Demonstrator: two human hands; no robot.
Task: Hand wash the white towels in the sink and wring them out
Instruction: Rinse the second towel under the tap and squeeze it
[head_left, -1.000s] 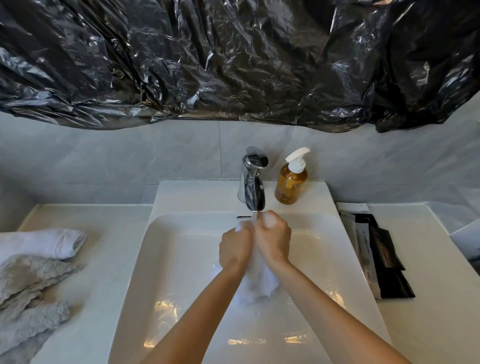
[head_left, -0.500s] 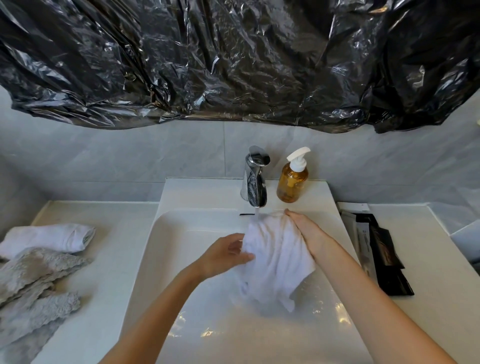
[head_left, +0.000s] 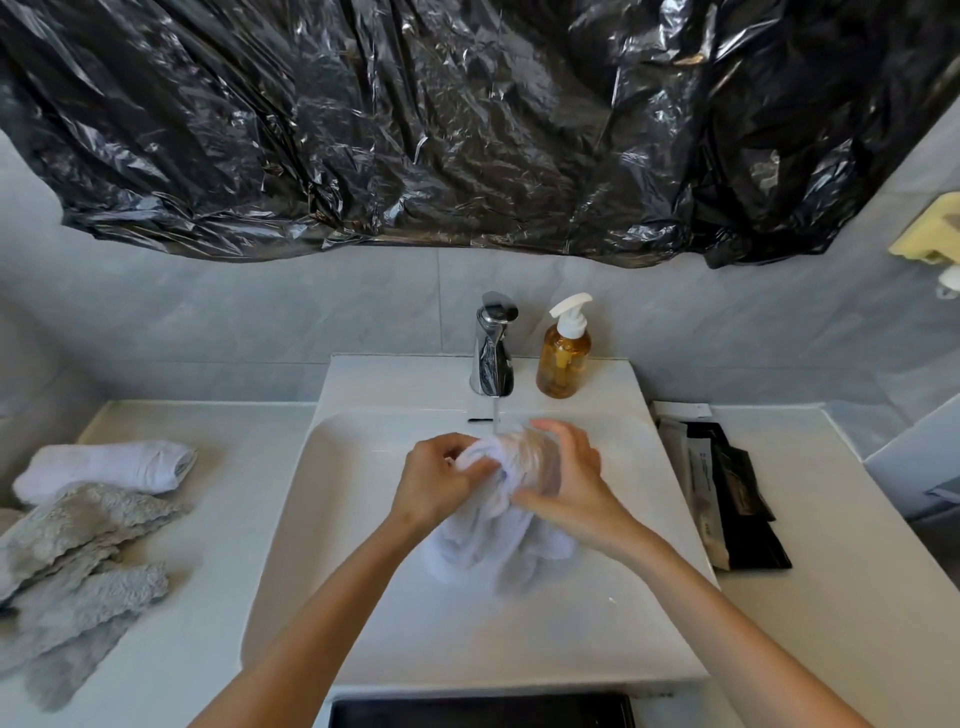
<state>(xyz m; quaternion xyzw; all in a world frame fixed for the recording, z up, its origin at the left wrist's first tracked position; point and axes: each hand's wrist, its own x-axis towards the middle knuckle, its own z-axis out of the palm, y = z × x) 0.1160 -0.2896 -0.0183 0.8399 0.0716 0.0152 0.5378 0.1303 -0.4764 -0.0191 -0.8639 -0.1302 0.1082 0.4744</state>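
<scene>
Now the white towel (head_left: 493, 525) is bunched over the middle of the sink (head_left: 322, 519), right under the thin stream from the faucet (head_left: 493, 353). It is gripped by both hands: the left hand (head_left: 439, 480) is curled round its left side, the right hand (head_left: 563, 478) is wrapped over the top, fingers blurred. A soap bottle (head_left: 563, 353) is seen at the sink's back edge. A second white towel (head_left: 104, 467) and grey cloths (head_left: 78, 561) are laid along the desk's (head_left: 208, 597) left edge.

White surface (head_left: 852, 639) around a sink (head_left: 363, 597), rolled white towel (head_left: 104, 465) and grey cloths (head_left: 78, 561) at left, dark packets (head_left: 737, 499) at right
</scene>
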